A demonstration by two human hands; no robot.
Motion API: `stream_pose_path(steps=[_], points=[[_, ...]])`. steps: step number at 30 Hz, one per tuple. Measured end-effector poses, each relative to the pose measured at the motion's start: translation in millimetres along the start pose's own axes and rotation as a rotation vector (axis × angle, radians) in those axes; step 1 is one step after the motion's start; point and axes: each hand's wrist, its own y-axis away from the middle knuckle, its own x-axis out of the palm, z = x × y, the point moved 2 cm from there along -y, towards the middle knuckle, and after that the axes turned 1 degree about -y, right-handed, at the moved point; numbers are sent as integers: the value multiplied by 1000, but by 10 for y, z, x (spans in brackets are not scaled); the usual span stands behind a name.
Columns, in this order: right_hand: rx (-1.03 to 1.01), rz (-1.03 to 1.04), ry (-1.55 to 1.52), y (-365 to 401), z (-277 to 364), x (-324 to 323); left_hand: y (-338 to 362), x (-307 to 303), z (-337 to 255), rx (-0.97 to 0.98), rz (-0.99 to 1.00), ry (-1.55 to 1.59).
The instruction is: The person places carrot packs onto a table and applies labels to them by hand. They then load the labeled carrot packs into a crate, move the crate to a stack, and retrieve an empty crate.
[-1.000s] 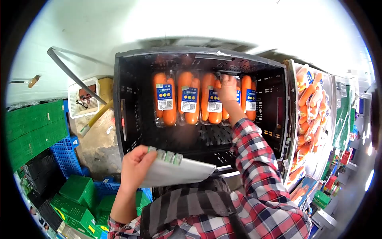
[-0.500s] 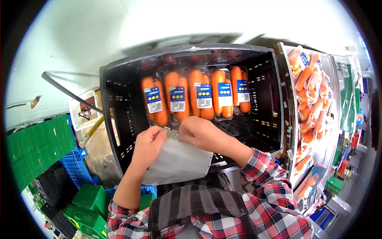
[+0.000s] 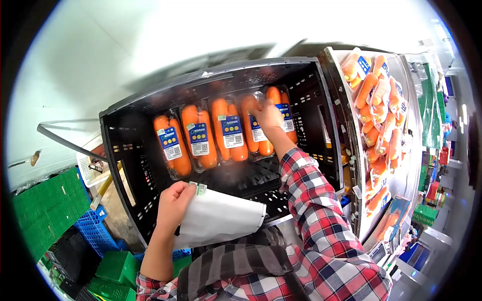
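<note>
My left hand (image 3: 174,204) pinches the top edge of a white sticker sheet (image 3: 221,216), with small green-and-white stickers (image 3: 201,189) showing beside the thumb. The sheet hangs over the near side of a black plastic crate (image 3: 321,165). Inside the crate lies a row of clear packs of carrots with blue-and-white labels. My right hand (image 3: 269,116) reaches in and touches the upper part of the fourth carrot pack (image 3: 265,147), fingers bent together; what is under the fingertips is hidden. The leftmost pack (image 3: 182,164), second pack (image 3: 207,159) and third pack (image 3: 219,108) each bear a small green-and-white sticker.
Right of the crate, a metal tray (image 3: 409,175) holds several bagged carrots (image 3: 384,133). At left are a white basket (image 3: 89,175), a blue crate (image 3: 93,228) and green crates (image 3: 116,268). A bent metal bar (image 3: 65,140) juts towards the crate's left side.
My right hand has left the sticker sheet and moved up and right onto the fourth carrot pack. The left hand still holds the sheet. The view has shifted, so the crate appears farther left and tilted.
</note>
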Motion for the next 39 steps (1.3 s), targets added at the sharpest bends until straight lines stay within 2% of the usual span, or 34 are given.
stream_pose_path(steps=[2, 4, 7, 10, 14, 15, 16, 17, 18, 19, 20, 21, 22, 23, 25, 27, 28, 30, 31, 32, 34, 35, 36, 37, 38, 39], points=[[139, -26, -24, -63, -157, -163, 13, 10, 16, -7, 30, 17], [124, -239, -375, -74, -263, -402, 13, 22, -13, 8, 46, 44], [80, -87, -544, -322, -548, -321, 22, 89, -92, 28, 73, 42], [-135, -123, -332, -408, -572, -138, 26, 175, -133, 45, 97, 1], [-76, -227, 16, -258, -493, -354, 79, 336, -177, 82, 76, -5], [-86, -167, -22, -175, -408, -450, 81, 395, -178, 90, 73, -3], [-263, -149, 29, -49, -260, -509, 100, 462, -201, 98, 69, 1], [-290, 211, -404, 111, -88, -650, 137, 543, -283, 77, 89, 18], [-453, 440, -536, 435, 162, -931, 169, 614, -313, 102, 98, 5], [-432, 739, -702, 717, 265, -1057, 188, 693, -346, 134, 113, -9], [-622, 790, -645, 1008, 409, -1363, 213, 778, -394, 169, 135, -24], [-666, 904, -689, 1234, 445, -1553, 254, 858, -452, 219, 136, -75], [-686, 883, -681, 1402, 400, -1649, 327, 921, -542, 262, 119, -148], [-828, 730, -598, 1494, 320, -1677, 399, 996, -660, 321, 125, -215], [-765, 621, -681, 1620, 69, -1801, 339, 1222, -692, 446, 190, -305], [-716, 396, -694, 1853, -261, -2071, 347, 1538, -700, 546, 337, -307], [-614, 402, -718, 1980, -447, -2121, 378, 1708, -739, 573, 414, -288], [-597, 190, -645, 2315, -770, -2257, 401, 2037, -655, 597, 563, -284], [-668, -26, -546, 2520, -885, -2413, 434, 2230, -598, 532, 600, -277], [-674, -160, -465, 2513, -1089, -2370, 375, 2416, -606, 547, 625, -337], [-566, -309, -632, 2789, -1396, -2553, 525, 2727, -600, 511, 590, -299], [-327, -437, -732, 2893, -1646, -2646, 574, 2832, -593, 418, 684, -240], [-83, -562, -827, 2979, -1977, -2738, 555, 2894, -580, 477, 701, -284], [199, -542, -1235, 3001, -2523, -2678, 588, 2957, -608, 510, 689, -255], [455, -721, -1233, 3091, -2978, -2786, 643, 3025, -650, 536, 676, -225], [683, -715, -997, 2996, -3650, -2777, 576, 3120, -703, 517, 600, -234]])
